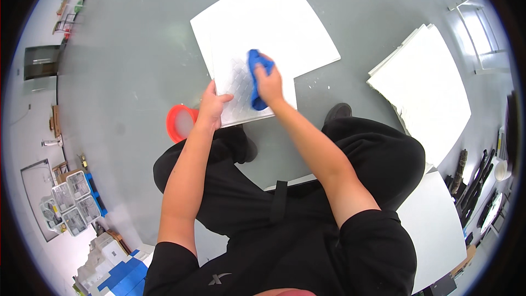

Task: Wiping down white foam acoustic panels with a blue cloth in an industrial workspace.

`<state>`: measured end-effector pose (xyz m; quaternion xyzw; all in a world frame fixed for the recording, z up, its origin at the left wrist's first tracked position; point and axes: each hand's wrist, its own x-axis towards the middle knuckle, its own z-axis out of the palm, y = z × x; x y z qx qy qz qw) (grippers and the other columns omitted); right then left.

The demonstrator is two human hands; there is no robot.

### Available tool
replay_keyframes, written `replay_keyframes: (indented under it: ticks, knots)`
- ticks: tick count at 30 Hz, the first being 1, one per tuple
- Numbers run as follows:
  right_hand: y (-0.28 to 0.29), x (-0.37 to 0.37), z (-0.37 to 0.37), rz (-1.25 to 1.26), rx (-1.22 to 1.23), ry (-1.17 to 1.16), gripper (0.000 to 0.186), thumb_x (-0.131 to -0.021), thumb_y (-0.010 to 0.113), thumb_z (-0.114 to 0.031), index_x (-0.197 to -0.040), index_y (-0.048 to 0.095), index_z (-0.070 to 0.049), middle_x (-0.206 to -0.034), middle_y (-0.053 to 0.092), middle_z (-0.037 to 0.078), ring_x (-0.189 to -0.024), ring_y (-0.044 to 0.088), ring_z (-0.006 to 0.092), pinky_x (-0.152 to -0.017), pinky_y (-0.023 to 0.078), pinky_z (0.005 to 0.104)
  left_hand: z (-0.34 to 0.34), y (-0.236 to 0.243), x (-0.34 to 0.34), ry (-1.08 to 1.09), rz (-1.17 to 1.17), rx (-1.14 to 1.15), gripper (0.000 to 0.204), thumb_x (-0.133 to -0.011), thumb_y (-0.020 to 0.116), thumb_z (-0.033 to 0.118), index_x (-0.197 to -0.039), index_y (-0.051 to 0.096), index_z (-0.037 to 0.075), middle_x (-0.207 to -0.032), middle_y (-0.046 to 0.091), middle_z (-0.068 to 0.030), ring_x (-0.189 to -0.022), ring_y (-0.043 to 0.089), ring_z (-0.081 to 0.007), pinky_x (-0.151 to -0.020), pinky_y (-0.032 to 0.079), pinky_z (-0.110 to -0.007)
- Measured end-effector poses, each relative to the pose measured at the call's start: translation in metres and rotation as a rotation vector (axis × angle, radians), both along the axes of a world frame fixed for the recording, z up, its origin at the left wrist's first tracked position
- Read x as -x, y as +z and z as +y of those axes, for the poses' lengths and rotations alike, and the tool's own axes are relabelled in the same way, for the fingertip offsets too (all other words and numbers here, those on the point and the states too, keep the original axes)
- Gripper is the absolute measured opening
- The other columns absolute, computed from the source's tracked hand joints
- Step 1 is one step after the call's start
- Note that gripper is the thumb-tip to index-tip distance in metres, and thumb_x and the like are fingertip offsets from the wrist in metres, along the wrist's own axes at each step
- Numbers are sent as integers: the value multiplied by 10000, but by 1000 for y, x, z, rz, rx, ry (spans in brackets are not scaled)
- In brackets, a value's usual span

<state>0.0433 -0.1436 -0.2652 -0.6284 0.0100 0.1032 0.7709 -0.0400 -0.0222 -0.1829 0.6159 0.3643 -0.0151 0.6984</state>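
Note:
My left hand (212,106) grips the left edge of a white panel (284,97), thumb on its top face and fingers out of sight beneath. A patch of grey brick-like pattern (239,79) shows on the panel. In my right hand (269,83) is a bunched blue cloth (255,66), held against the panel's face just right of the pattern. The panel is tilted in front of my knees, and its far edge overlaps a large white sheet (263,13) on the floor.
A red bucket (174,125) with whitish contents stands left of the panel. To the right lies a stack of white sheets (433,87) with ragged edges. Small white crumbs (319,87) dot the grey floor. Clear plastic bins (74,203) stand far left.

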Motion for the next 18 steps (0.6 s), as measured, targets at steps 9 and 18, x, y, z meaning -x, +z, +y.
replay_keyframes:
  ticks: [9, 18]
  knots:
    - [-20, -23, 30, -328, 207, -31, 319, -837, 605, -169, -1130, 580, -46, -1188, 587, 157, -1099, 546, 314, -930, 430, 363, -10, 11, -3, -92, 45, 14, 666, -774, 551, -111, -1376, 310, 40, -1277, 493, -144, -1156, 513, -250, -958, 431, -369]
    - [-123, 14, -57, 377, 604, -293, 361, -833, 565, -259, -1131, 582, -56, -1044, 638, 187, -974, 602, 344, -861, 460, 395, 3, 8, 2, 30, -8, 68, 647, -754, 537, -137, -1352, 346, 23, -1252, 508, -182, -1099, 552, -273, -905, 480, -371]
